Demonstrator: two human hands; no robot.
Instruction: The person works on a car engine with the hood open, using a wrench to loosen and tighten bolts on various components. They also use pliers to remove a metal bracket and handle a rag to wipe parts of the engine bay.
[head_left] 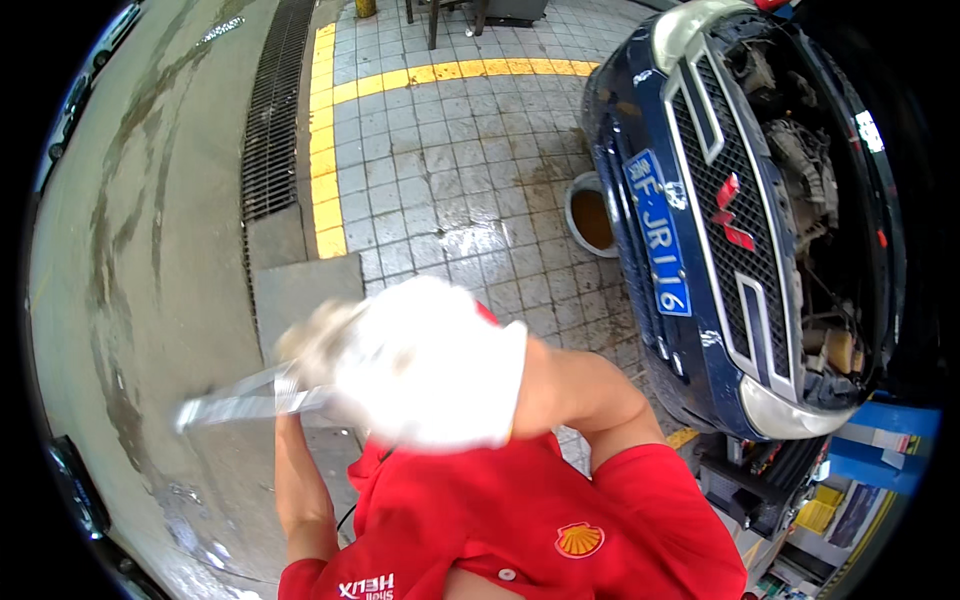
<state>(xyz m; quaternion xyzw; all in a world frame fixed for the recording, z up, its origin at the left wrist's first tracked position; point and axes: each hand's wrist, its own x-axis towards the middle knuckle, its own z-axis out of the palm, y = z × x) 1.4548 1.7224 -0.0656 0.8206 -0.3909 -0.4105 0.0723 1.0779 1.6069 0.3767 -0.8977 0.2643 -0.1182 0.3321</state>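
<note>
My right hand [430, 365], in a white glove, fills the middle of the view, blurred by motion, its fingers unclear. Just left of it and partly behind it is my left hand [312, 350], in a smeared, dirtier pale glove. A long silver metal tool [215, 410] sticks out leftward at that hand; the blur hides which fingers grip it.
A dark blue car [705, 335] stands at the right, engine bay uncovered, beside a bucket of brown liquid [590, 218]. Behind it sits a tool cart [740, 480]. A floor grate [270, 150] runs along a yellow line. More vehicles [75, 480] edge the far left.
</note>
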